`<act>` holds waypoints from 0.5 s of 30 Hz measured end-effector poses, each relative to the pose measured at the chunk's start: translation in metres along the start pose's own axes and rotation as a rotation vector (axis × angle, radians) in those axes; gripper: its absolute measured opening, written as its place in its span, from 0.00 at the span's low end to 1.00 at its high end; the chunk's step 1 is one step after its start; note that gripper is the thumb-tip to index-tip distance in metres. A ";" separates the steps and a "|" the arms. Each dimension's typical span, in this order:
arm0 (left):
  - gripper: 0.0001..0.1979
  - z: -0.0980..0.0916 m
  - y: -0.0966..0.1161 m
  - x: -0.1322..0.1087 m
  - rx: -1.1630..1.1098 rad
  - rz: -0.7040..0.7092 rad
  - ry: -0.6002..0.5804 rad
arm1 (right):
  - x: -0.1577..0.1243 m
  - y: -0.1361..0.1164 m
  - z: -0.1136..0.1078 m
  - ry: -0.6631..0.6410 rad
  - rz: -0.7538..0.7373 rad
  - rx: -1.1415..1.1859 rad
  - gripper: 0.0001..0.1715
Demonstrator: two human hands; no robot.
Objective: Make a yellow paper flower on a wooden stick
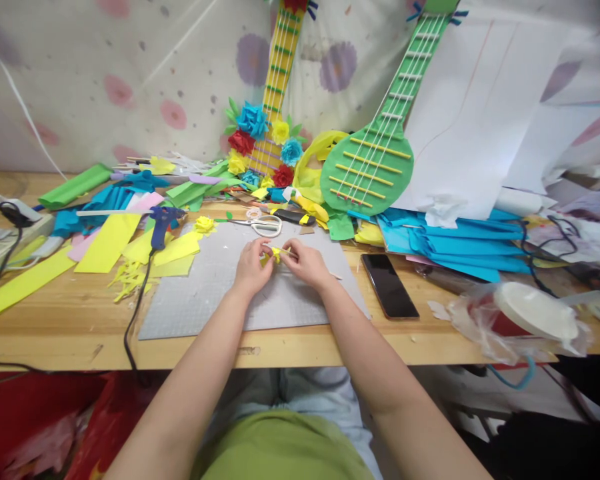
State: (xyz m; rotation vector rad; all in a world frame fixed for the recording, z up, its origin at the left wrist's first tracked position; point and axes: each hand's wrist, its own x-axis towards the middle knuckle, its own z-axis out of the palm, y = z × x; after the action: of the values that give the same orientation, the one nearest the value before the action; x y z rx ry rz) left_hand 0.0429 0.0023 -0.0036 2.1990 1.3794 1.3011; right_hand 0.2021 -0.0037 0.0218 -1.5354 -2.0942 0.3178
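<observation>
A small piece of yellow crepe paper (276, 254) is between my two hands, above the grey cutting mat (180, 313). My left hand (253, 268) is closed, pinching the paper at its left side. My right hand (306, 263) is closed round a thin pale stick (336, 276); one end pokes out past the hand and the other meets the paper. White-handled scissors (267, 227) lie just beyond my hands. A finished yellow paper flower (205, 225) rests on the mat's far left corner.
Left of the mat are a blue glue gun (164, 227) with a black cord and yellow paper strips (107, 243). A phone (389, 285) lies to the right, near a plastic-wrapped tape roll (535, 312). Behind stand a green paper lute (375, 167) and a yellow, flower-trimmed one (280, 73).
</observation>
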 end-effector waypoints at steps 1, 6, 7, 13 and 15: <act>0.19 0.000 -0.001 0.000 -0.024 -0.019 -0.003 | 0.000 0.001 -0.002 0.034 0.024 -0.017 0.14; 0.24 -0.004 -0.002 0.000 -0.132 -0.109 -0.064 | 0.002 0.003 -0.008 0.081 0.003 -0.150 0.13; 0.26 -0.005 -0.001 0.000 -0.140 -0.121 -0.067 | 0.002 0.002 -0.008 0.062 -0.024 -0.160 0.12; 0.31 -0.008 -0.003 0.000 -0.161 -0.123 -0.063 | -0.001 0.003 -0.007 -0.002 -0.075 -0.160 0.09; 0.32 -0.007 -0.004 0.000 -0.172 -0.117 -0.063 | -0.001 0.006 -0.008 0.008 -0.060 -0.159 0.10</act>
State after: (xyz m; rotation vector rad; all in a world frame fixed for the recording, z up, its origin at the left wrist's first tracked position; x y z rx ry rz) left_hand 0.0354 0.0031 -0.0018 1.9985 1.3002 1.2485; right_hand 0.2111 -0.0040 0.0254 -1.5563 -2.1990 0.1253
